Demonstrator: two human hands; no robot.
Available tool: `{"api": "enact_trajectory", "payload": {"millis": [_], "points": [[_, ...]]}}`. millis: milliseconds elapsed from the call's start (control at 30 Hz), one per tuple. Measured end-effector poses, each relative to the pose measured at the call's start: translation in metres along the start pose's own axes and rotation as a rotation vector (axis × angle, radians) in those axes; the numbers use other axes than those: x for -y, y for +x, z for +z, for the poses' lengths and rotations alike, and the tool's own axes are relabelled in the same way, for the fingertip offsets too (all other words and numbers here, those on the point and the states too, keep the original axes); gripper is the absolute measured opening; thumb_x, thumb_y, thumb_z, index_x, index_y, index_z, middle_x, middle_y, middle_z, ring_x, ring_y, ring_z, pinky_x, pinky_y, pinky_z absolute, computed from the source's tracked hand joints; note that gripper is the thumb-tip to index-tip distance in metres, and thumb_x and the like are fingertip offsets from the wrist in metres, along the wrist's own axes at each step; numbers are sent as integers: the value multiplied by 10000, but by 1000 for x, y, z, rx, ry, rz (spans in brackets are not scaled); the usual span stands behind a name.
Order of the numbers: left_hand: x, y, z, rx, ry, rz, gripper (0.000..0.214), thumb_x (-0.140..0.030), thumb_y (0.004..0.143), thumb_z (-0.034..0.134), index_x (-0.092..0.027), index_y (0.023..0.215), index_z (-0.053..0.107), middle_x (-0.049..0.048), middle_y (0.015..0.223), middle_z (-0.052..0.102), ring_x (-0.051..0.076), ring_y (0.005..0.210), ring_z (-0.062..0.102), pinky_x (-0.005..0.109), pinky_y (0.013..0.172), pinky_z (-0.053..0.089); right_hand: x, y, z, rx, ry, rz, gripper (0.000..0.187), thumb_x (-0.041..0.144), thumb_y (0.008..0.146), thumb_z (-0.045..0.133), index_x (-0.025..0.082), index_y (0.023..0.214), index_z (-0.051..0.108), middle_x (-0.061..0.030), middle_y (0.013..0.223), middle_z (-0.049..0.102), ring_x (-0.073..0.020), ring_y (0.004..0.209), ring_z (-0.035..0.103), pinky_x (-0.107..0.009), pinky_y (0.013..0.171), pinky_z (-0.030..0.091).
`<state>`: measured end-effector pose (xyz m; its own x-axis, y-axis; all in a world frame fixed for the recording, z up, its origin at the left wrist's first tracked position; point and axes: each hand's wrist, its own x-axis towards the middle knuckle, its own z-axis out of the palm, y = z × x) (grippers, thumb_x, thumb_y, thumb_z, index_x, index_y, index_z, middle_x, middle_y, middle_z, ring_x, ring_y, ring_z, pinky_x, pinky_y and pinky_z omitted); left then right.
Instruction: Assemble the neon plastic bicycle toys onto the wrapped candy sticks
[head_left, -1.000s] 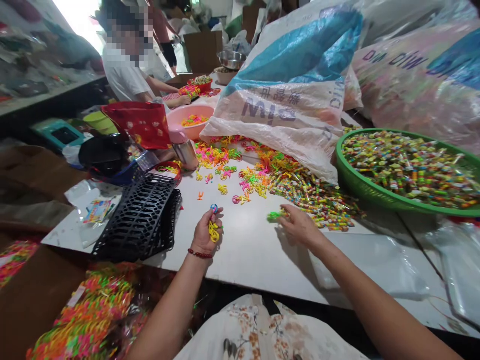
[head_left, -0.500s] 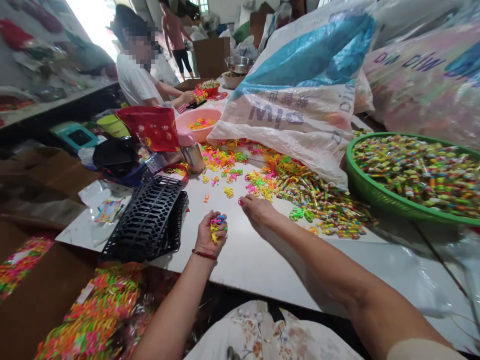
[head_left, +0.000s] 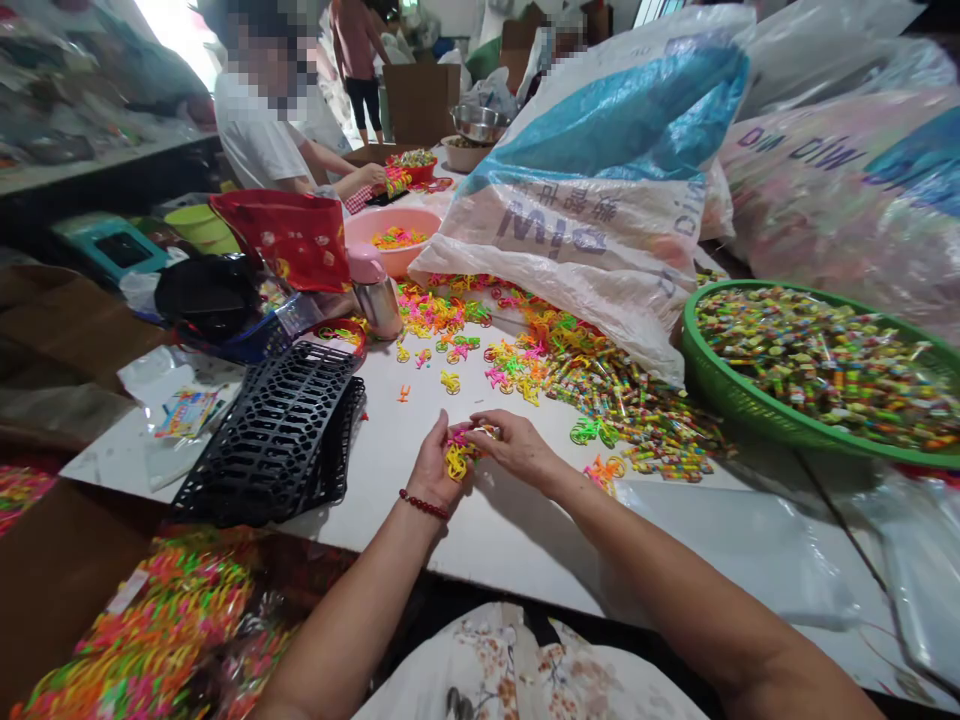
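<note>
At lower centre of the frame, my left hand [head_left: 437,468], palm turned up, curls around a bunch of small plastic toys [head_left: 456,462], yellow and pink pieces showing. My right hand [head_left: 517,447] comes in from the right, its fingers meeting the left hand over the bunch — whether they pinch a piece I cannot tell. A red beaded bracelet [head_left: 424,504] circles my left wrist.

Both hands are above a white tabletop [head_left: 525,545]. Right of centre lie a green toy [head_left: 592,430] and, just below it, an orange-and-pink toy [head_left: 602,472]. Beyond my hands, loose toys [head_left: 435,312] spread across the middle of the frame, meeting a heap of small wrapped tubes [head_left: 660,430] at centre right. More tubes fill a green basket [head_left: 817,435] at the right edge.

At centre left, black openwork plastic trays [head_left: 277,430] are stacked on the tabletop. A printed woven sack [head_left: 577,175] stands at upper centre; a person in a white shirt [head_left: 255,140] works at upper left.
</note>
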<state>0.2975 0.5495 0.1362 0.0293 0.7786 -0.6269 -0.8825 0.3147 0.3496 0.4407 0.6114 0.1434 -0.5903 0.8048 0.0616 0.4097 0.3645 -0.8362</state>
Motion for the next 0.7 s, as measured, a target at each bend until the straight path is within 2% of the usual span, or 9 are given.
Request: {"api": "enact_trajectory", "payload": {"millis": [67, 133, 200, 300, 400, 467, 567, 633, 700], "points": [[0, -1, -1, -2, -34, -39, 254, -334, 918, 566, -107, 812, 611, 57, 649, 627, 109, 451, 588, 155, 329, 412, -6, 6, -7, -75, -202, -20, 279, 368, 892, 612, 189, 1095, 679, -88, 1077, 670, -183, 920, 613, -287, 818, 457], [-4, -4, -6, 13, -93, -49, 167, -241, 913, 560, -117, 809, 604, 54, 677, 633, 96, 486, 595, 123, 331, 390, -17, 14, -18, -90, -404, 27, 253, 318, 903, 594, 170, 1093, 672, -108, 1079, 650, -191, 935, 597, -288, 824, 439], [-10, -5, -11, 43, -152, -22, 165, -233, 922, 538, -122, 824, 612, 47, 684, 629, 94, 512, 598, 117, 337, 392, -27, 24, -27, -45, -518, 72, 206, 283, 911, 574, 158, 1038, 678, -101, 1017, 653, -187, 901, 590, -276, 794, 426], [-19, -1, -14, 54, -191, 68, 236, -291, 945, 504, -121, 838, 627, 65, 736, 651, 118, 575, 627, 148, 361, 437, -30, 43, -29, 7, -555, 66, 164, 261, 910, 558, 161, 935, 686, -76, 923, 660, -176, 841, 583, -262, 755, 410], [-23, 8, -11, 30, -182, 154, 255, -318, 947, 511, -123, 841, 636, 83, 818, 680, 123, 619, 641, 164, 385, 460, -21, 68, -17, 26, -545, 29, 206, 297, 926, 534, 175, 975, 693, -74, 940, 663, -180, 871, 585, -261, 766, 408], [-22, 13, -9, 29, -148, 188, 262, -348, 935, 540, -121, 854, 642, 79, 817, 681, 115, 600, 631, 165, 388, 455, -14, 85, -5, 33, -527, 14, 275, 338, 943, 512, 186, 1107, 672, -84, 1008, 655, -186, 916, 589, -265, 792, 413], [-19, 18, -10, 35, -89, 233, 317, -421, 920, 559, -120, 867, 647, 80, 806, 680, 147, 643, 662, 173, 380, 440, -9, 106, 13, 41, -492, 14, 433, 410, 933, 527, 217, 1319, 558, -109, 1175, 598, -211, 998, 585, -285, 825, 427], [-18, 18, -14, 56, -75, 247, 368, -471, 921, 541, -122, 875, 648, 83, 815, 680, 165, 667, 674, 176, 371, 428, -9, 114, 22, 54, -472, 25, 481, 428, 898, 570, 235, 1338, 539, -121, 1249, 553, -239, 1020, 584, -311, 831, 436], [-19, 18, -19, 116, -87, 233, 407, -518, 910, 543, -126, 890, 648, 80, 827, 675, 152, 648, 662, 171, 367, 421, -12, 115, 28, 63, -450, 41, 426, 379, 881, 577, 235, 1281, 577, -126, 1261, 542, -255, 1003, 589, -334, 830, 440]]}}
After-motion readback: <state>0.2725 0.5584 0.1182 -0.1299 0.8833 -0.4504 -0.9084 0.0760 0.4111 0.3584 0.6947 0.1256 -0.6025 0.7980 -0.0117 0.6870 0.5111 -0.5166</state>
